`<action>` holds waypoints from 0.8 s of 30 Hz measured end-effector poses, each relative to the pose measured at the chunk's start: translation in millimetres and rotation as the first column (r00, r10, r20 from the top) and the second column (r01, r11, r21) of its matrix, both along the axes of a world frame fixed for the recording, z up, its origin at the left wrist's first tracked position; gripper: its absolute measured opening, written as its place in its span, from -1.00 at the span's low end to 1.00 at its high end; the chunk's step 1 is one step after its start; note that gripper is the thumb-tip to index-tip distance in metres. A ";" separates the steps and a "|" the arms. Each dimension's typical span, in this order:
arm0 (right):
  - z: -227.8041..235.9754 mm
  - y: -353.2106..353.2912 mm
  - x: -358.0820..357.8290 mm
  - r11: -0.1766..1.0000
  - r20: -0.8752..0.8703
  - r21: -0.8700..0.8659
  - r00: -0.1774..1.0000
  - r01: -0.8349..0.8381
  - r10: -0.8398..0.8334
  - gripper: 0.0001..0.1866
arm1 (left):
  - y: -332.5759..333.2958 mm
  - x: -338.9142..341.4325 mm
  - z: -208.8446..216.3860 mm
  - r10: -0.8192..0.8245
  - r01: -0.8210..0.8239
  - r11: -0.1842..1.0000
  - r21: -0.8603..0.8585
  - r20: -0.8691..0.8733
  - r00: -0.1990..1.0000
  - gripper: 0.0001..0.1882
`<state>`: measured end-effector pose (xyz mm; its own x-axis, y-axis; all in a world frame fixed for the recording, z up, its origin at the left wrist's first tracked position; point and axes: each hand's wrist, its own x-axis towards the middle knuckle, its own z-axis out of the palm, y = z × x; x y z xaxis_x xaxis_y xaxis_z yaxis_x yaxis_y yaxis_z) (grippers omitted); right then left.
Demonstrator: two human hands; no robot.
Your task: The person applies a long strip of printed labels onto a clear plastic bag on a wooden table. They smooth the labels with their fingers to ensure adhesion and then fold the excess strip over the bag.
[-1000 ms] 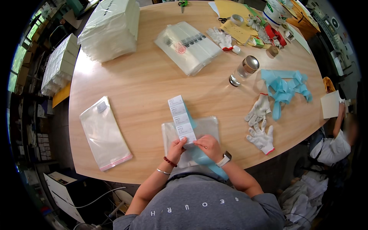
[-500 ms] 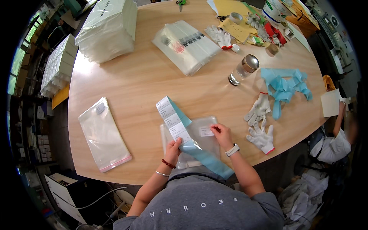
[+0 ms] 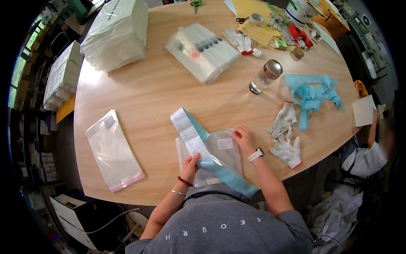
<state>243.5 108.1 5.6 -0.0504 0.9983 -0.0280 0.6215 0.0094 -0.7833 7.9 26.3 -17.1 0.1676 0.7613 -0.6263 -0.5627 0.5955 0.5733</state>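
Strip of white labels w/ blue backing, partly over clear bag on table, pinched in L hand, single label on bag, R hand curled beside it at bag's upper R edge, can't tell if gripping

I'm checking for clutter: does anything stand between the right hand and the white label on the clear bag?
Nothing visible does: the right hand is close beside the white label, which shows uncovered on the clear bag. The label strip in the left hand lies left of and below the label, not between them.
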 end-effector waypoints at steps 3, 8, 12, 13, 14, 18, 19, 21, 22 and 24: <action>2.0 -3.3 0.2 0.981 0.190 0.164 0.979 -0.100 0.068 -0.88 | 0.0 -1.0 -0.7 -0.002 0.002 1.000 0.008 0.002 1.000 -0.69; 29.6 -6.8 -14.7 0.858 0.318 0.499 0.947 -0.121 -0.052 -0.92 | -1.5 -1.3 2.7 -0.007 0.007 1.000 0.017 0.005 1.000 -0.70; 26.3 -13.7 -13.6 0.901 0.076 0.431 0.997 -0.043 0.011 -0.93 | -1.5 -4.4 7.4 -0.023 0.022 0.999 0.043 0.015 1.000 -0.70; 22.7 -18.3 -14.2 0.956 -0.035 0.293 0.999 0.003 0.007 -0.93 | -1.7 -5.4 9.2 -0.027 0.026 0.998 0.050 0.017 0.999 -0.70; 19.9 -23.6 -15.0 0.989 -0.144 0.144 0.989 0.034 -0.013 -0.93 | -1.5 -6.1 11.7 -0.010 0.006 0.996 0.088 0.052 0.999 -0.71; 17.6 -45.8 -29.4 0.949 -0.042 0.188 0.964 -0.252 0.264 -0.94 | 5.9 -4.9 34.6 0.053 -0.078 0.981 0.178 0.141 0.989 -0.73; 28.9 -48.2 -36.8 0.946 -0.009 0.254 0.978 -0.201 0.210 -0.94 | 7.5 -3.8 39.3 0.070 -0.099 0.977 0.190 0.152 0.986 -0.73; 35.7 -47.0 -38.2 0.924 0.128 0.368 0.990 -0.106 0.062 -0.92 | 7.2 -5.9 34.2 0.042 -0.073 0.978 0.195 0.155 0.987 -0.74; 39.1 -42.3 -35.4 0.902 0.185 0.417 0.982 -0.110 0.035 -0.89 | 6.7 -7.0 32.0 0.028 -0.059 0.979 0.198 0.156 0.987 -0.75; 48.7 -31.8 -29.3 0.852 0.293 0.508 0.956 -0.126 -0.033 -0.84 | 4.2 -7.6 30.5 0.040 -0.065 0.980 0.189 0.131 0.991 -0.75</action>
